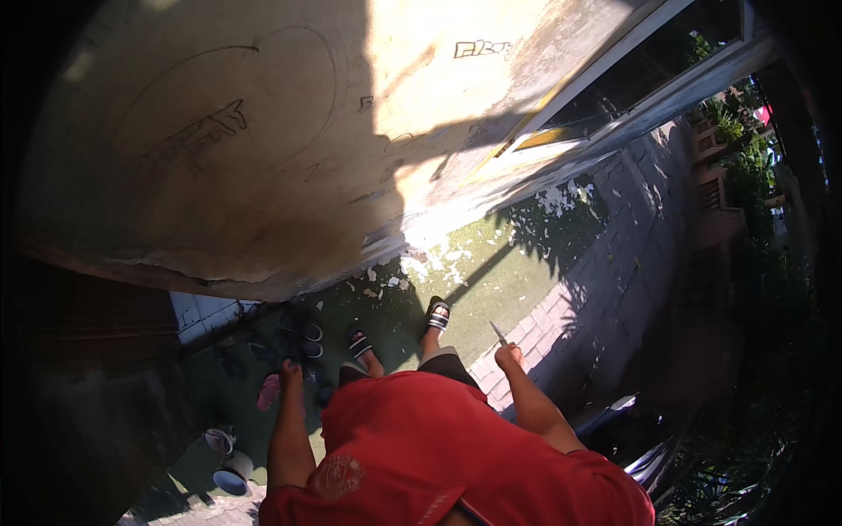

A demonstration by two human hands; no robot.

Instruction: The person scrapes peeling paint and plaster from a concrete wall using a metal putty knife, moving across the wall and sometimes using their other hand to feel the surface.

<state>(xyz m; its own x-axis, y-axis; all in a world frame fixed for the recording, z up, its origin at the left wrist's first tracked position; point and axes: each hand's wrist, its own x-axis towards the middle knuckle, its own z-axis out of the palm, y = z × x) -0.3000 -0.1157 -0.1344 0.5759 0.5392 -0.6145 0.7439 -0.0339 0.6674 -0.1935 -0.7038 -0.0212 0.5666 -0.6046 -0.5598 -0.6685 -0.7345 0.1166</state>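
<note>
In the head view, my right hand (509, 357) grips a thin-bladed hand tool (498, 333), its pale blade pointing forward over the ground. Whether it is a knife or a scraper is hard to tell. My left hand (291, 373) hangs low at my left side, in shade, with its fingers curled. What it may hold is too dark to make out. Pink footwear (268, 391) shows on the ground beyond that hand. Before me rises a stained plaster wall (263, 164) with drawn marks and flaking paint. Paint flakes (454, 256) litter the green ground covering (487, 269) at its foot.
Dark slippers (312, 340) lie near my left foot. Behind on the left are a bucket (231, 475) and a smaller container (220, 440). A brick-paved path (536, 332) runs along my right. A framed window (605, 85) is set in the wall.
</note>
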